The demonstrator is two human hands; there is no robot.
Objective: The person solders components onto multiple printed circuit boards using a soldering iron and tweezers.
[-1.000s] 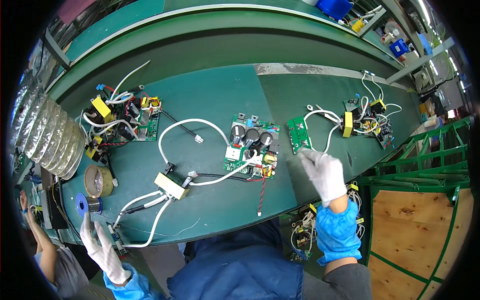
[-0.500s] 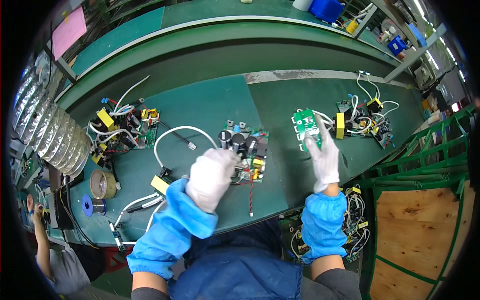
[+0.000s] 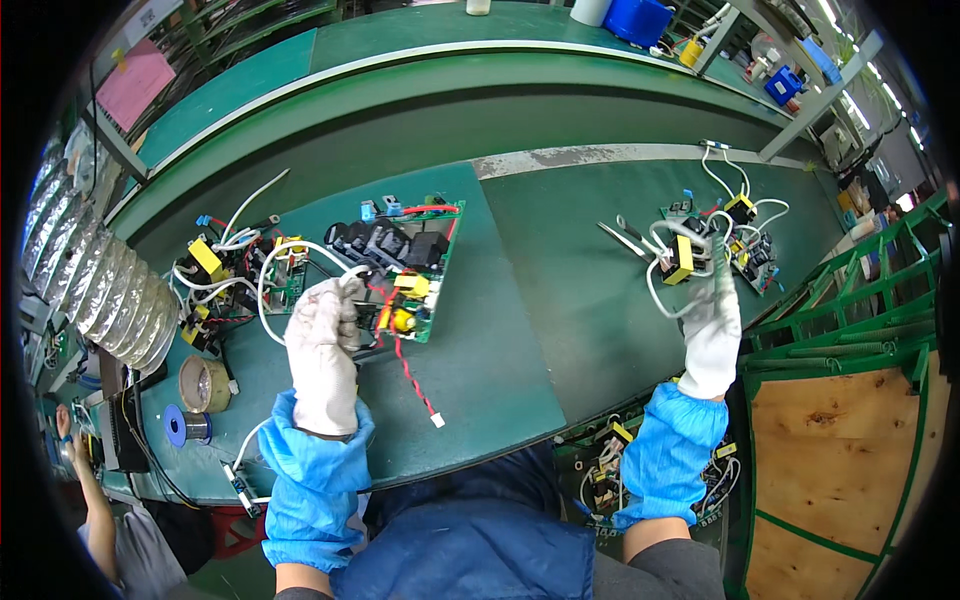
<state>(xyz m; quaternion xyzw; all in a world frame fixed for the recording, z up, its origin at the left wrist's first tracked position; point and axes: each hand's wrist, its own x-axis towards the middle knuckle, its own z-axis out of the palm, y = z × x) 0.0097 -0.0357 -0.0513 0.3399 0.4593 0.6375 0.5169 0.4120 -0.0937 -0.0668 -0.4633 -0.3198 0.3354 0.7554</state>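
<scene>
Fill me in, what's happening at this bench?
A person in white gloves and blue sleeve covers works at a green bench. The left hand rests on the near edge of a green circuit board with white and red wires. The right hand reaches up to a second wired board assembly at the right.

A green workbench (image 3: 520,330) carries three wired circuit boards (image 3: 405,265), a tape roll (image 3: 203,384) and a solder spool (image 3: 186,428).

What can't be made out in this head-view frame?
- Left hand: the glove covers the circuit board's left edge, so its grip there is hidden.
- Right hand: white wires hide the fingertips, so what they pinch cannot be told.
- Boards under the table's near edge: cut off by the edge and the blue sleeves.
</scene>
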